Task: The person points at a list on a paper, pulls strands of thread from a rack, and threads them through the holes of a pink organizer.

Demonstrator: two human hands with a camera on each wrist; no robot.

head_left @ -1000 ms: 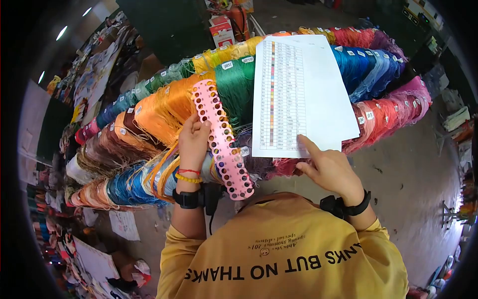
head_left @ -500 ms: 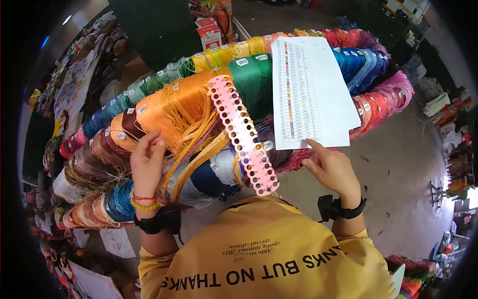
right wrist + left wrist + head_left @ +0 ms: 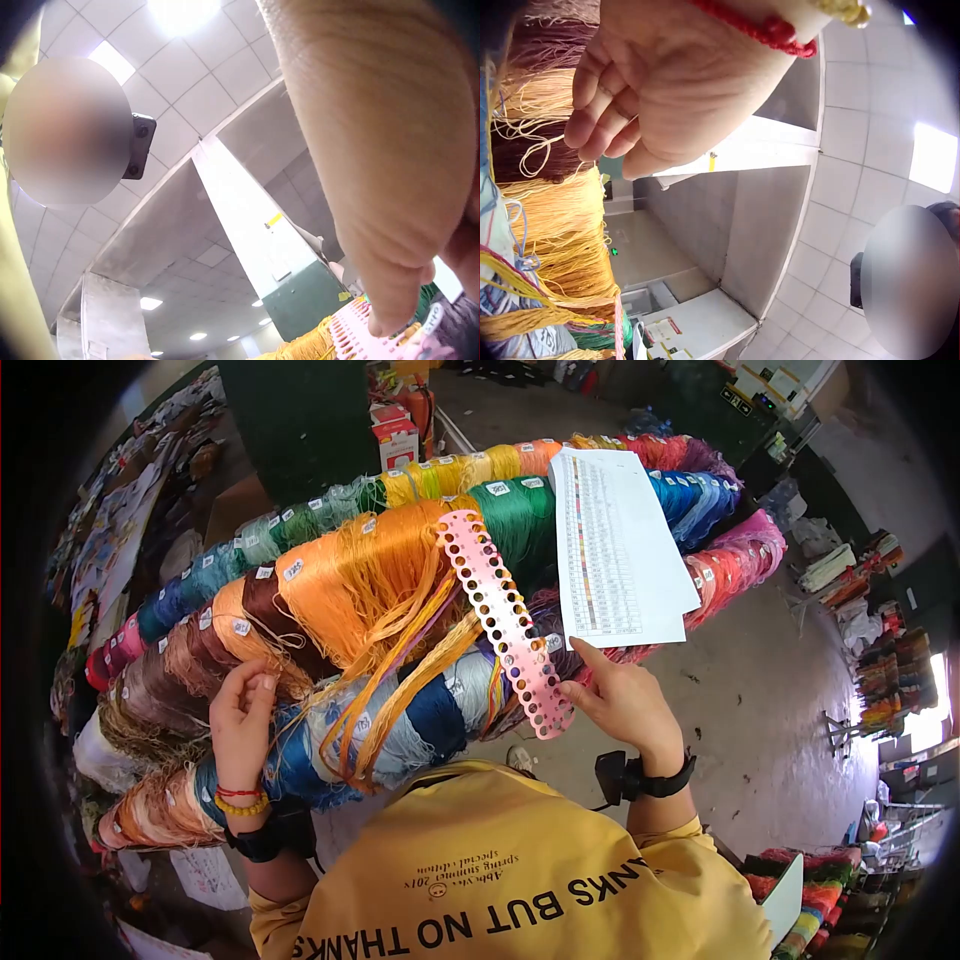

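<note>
In the head view a pink strip with holes along both edges (image 3: 497, 615) lies across the thread skeins, with orange and yellow strands (image 3: 400, 690) trailing off its left side. White printed sheets (image 3: 640, 580) rest on the skeins to its right. My right hand (image 3: 632, 700) has its index finger extended at the lower edge of the sheets, its thumb close to the strip's lower end. My left hand (image 3: 240, 725) hovers by the brown and peach skeins (image 3: 240, 630), fingers loosely bent and holding nothing; the left wrist view shows this hand (image 3: 682, 90) with an empty palm.
Rows of labelled skeins run diagonally, with green (image 3: 515, 520) and blue (image 3: 680, 510) ones at the back. A red and white box (image 3: 396, 445) stands behind them. More coloured skeins (image 3: 815, 900) sit at the lower right, and a foot (image 3: 519, 758) shows on the floor.
My left hand has let go of the pink strip and moved left, away from it. My right index finger remains by the sheets' lower edge. The head view has shifted.
</note>
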